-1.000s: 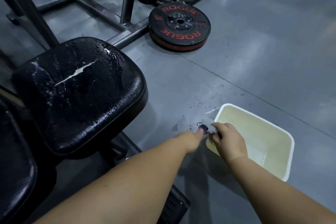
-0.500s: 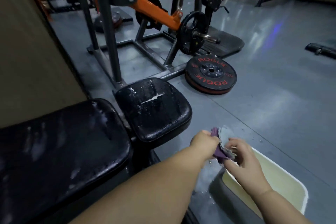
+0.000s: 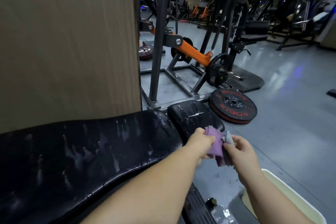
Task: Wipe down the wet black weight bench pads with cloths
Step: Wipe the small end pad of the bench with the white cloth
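Observation:
The long black back pad (image 3: 87, 152) stretches across the lower left, streaked with water. Beyond it lies the smaller black seat pad (image 3: 192, 116), wet and with a pale tear in its top. In front of the pads, my left hand (image 3: 200, 143) grips a purple cloth (image 3: 215, 143). My right hand (image 3: 241, 152) pinches a grey cloth (image 3: 228, 139) that lies against the purple one. Both cloths hang in the air just right of the back pad's end, below the seat pad.
A cream plastic basin (image 3: 294, 198) sits on the grey floor at the lower right. A black and red Rogue weight plate (image 3: 233, 105) lies flat past the seat pad. A steel and orange machine frame (image 3: 192, 52) stands behind, and a brown wall panel (image 3: 69, 42) fills the left.
My view has risen from the floor and basin to the whole bench. Both hands lifted the cloths up from beside the basin and have pulled them a little apart.

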Action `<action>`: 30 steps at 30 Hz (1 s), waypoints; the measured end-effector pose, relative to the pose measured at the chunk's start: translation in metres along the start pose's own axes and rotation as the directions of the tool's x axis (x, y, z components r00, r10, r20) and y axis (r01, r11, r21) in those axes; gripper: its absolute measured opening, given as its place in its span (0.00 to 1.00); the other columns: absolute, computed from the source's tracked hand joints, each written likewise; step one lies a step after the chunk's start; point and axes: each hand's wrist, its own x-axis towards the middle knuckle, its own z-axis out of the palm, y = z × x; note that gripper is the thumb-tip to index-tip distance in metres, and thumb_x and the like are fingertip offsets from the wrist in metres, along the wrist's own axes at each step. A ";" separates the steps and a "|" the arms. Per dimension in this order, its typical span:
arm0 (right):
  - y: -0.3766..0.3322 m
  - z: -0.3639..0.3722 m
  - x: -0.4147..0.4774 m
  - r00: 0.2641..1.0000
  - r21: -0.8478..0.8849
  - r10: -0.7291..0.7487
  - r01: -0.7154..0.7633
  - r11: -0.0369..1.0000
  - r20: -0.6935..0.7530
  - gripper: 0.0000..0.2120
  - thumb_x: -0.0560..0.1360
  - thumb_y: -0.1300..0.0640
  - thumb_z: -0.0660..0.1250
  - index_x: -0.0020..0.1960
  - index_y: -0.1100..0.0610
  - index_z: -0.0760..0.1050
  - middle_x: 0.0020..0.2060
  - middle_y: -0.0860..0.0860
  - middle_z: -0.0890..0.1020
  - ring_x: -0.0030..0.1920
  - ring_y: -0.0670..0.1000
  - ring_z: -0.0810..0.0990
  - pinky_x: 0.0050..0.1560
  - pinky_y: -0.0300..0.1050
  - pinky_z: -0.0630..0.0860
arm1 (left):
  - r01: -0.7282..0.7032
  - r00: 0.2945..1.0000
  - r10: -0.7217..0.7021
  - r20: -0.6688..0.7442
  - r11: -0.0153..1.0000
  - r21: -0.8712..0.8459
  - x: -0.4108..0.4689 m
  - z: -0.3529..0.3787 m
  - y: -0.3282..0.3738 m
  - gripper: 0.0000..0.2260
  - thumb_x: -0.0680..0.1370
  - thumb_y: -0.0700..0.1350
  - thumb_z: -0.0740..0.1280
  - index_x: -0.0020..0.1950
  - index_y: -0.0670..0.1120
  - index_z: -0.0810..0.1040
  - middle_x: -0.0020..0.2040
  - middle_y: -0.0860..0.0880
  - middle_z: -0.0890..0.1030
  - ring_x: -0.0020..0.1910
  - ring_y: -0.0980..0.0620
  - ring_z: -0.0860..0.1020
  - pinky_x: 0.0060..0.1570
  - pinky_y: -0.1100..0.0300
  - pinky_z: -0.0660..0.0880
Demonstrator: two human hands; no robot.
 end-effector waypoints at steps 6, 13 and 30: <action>-0.024 0.026 -0.012 0.973 -0.079 0.050 -0.069 0.994 -0.225 0.09 0.69 0.60 0.68 0.49 0.52 0.76 0.40 0.54 0.83 0.40 0.56 0.82 0.42 0.54 0.79 | -0.100 0.983 0.128 -0.135 0.975 0.200 -0.025 -0.056 0.004 0.12 0.77 0.40 0.61 0.60 0.45 0.72 0.56 0.41 0.78 0.53 0.43 0.78 0.48 0.55 0.75; -0.031 0.051 -0.017 0.960 -0.164 0.125 -0.170 0.972 -0.251 0.07 0.70 0.58 0.64 0.45 0.58 0.78 0.36 0.59 0.82 0.33 0.57 0.79 0.31 0.43 0.72 | -0.110 0.974 0.142 -0.178 0.978 0.178 -0.026 -0.111 -0.002 0.13 0.77 0.38 0.60 0.59 0.51 0.70 0.55 0.44 0.78 0.55 0.44 0.78 0.52 0.56 0.75; -0.026 0.072 0.044 0.935 -0.524 -0.204 0.024 0.852 -0.290 0.03 0.72 0.57 0.64 0.42 0.49 0.73 0.37 0.47 0.76 0.38 0.52 0.75 0.35 0.46 0.71 | 0.258 0.880 0.171 -0.443 0.611 0.749 0.000 -0.168 -0.008 0.21 0.78 0.39 0.57 0.69 0.50 0.60 0.60 0.47 0.73 0.58 0.45 0.72 0.54 0.53 0.69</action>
